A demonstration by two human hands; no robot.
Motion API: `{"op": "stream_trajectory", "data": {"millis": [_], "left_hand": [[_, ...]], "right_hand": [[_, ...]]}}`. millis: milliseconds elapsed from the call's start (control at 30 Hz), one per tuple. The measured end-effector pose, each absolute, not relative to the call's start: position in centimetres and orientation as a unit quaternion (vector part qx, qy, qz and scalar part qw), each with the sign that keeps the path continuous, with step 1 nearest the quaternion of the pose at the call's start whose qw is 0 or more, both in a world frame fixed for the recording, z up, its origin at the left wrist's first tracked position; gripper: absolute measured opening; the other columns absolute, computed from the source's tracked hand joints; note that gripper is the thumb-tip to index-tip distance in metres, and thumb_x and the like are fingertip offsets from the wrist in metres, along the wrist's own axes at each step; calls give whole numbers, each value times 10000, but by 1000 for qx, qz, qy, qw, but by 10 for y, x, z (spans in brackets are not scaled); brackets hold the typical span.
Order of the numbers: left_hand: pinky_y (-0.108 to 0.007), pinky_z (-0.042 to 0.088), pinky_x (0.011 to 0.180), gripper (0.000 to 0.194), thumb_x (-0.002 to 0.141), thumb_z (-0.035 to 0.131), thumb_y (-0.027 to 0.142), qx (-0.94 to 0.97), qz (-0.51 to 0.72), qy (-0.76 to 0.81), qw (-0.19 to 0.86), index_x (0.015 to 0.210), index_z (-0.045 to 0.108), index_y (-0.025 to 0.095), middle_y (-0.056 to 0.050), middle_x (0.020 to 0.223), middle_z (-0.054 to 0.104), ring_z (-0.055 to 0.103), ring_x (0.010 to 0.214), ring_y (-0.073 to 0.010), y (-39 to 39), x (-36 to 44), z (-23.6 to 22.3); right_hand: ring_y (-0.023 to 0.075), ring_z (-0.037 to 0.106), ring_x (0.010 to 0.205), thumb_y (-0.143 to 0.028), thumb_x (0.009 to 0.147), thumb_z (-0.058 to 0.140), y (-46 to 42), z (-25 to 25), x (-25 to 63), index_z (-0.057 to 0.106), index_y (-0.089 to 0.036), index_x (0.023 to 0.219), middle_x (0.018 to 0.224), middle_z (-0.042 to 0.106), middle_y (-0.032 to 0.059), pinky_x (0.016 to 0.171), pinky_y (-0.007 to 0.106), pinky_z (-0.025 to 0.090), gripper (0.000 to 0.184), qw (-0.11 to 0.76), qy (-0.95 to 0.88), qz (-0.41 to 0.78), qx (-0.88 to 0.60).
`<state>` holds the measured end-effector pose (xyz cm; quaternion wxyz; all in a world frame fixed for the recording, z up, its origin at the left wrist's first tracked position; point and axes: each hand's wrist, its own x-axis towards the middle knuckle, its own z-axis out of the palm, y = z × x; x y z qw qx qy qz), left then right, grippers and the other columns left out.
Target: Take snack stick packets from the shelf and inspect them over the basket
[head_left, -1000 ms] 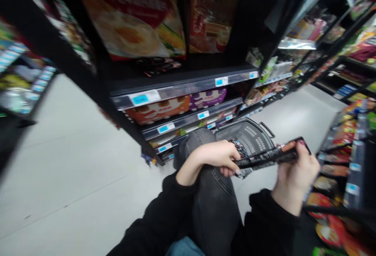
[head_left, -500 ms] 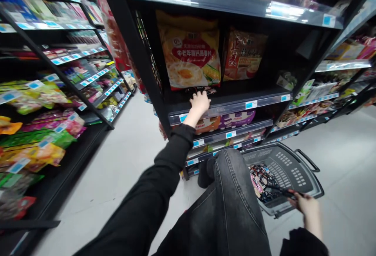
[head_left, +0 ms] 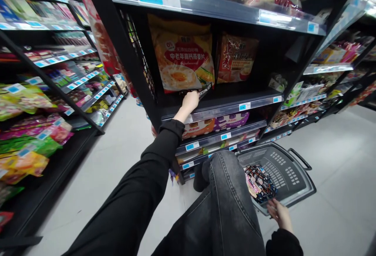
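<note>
My left hand (head_left: 190, 101) reaches onto the shelf (head_left: 252, 91), its fingers closed on a small dark packet (head_left: 205, 91) with pale print. Just behind it stands a yellow and red oatmeal bag (head_left: 183, 58). My right hand (head_left: 279, 213) is low on the right, at the near rim of a grey shopping basket (head_left: 293, 177) on the floor. Its fingers are blurred, and I cannot make out whether they hold anything. Many small dark and pink packets (head_left: 260, 183) lie in the basket.
A brown-red cereal bag (head_left: 237, 58) stands beside the oatmeal. Orange and purple packs (head_left: 230, 121) fill the shelf below. My bent knee (head_left: 226, 170) is between the shelves and my arms. More racks of bagged snacks (head_left: 32, 130) line the left side, across the aisle floor (head_left: 114, 142).
My left hand has closed on the dark packet and tilted it up from the shelf. My right hand has moved left and down along the basket; the dark stick-like thing it held no longer shows.
</note>
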<state>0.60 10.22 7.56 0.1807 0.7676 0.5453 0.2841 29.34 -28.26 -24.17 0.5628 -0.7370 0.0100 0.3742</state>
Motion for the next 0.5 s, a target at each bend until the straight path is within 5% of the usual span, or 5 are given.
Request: {"op": "stream_trajectory", "data": {"millis": [100,167,333,500], "left_hand": [[-238,509,645,350,987,296,262,777,309,476,273,1043,571,53,-159,966,668,633,729,-135,75,10,83],[-183,499,571,252,938,447,291,782,322,413,337,1006,571,82,-110,942,677,612,658,-91,46,14,85],[-155,443,414,280,759,690,278,709,312,195,602,937,582,91,-57,788,659,542,503,-67,-50,29,85],[-177,473,377,428,718,733,237,681,237,130,680,1097,546,166,15,783,613,550,434,-69,-120,46,77]], "right_hand": [[210,651,565,-358,471,676,-263,-206,305,543,-175,746,672,648,64,509,286,531,357,613,2,349,-709],[189,647,585,-376,500,670,-252,-176,312,561,-166,786,705,658,49,540,284,541,371,648,-16,313,-694],[166,667,748,-456,598,732,-245,-80,296,617,-146,956,916,686,79,713,275,551,487,726,-147,234,-630],[174,673,794,-384,756,701,-262,3,246,590,-211,1139,1031,646,89,721,319,562,435,807,-321,163,-469]]}}
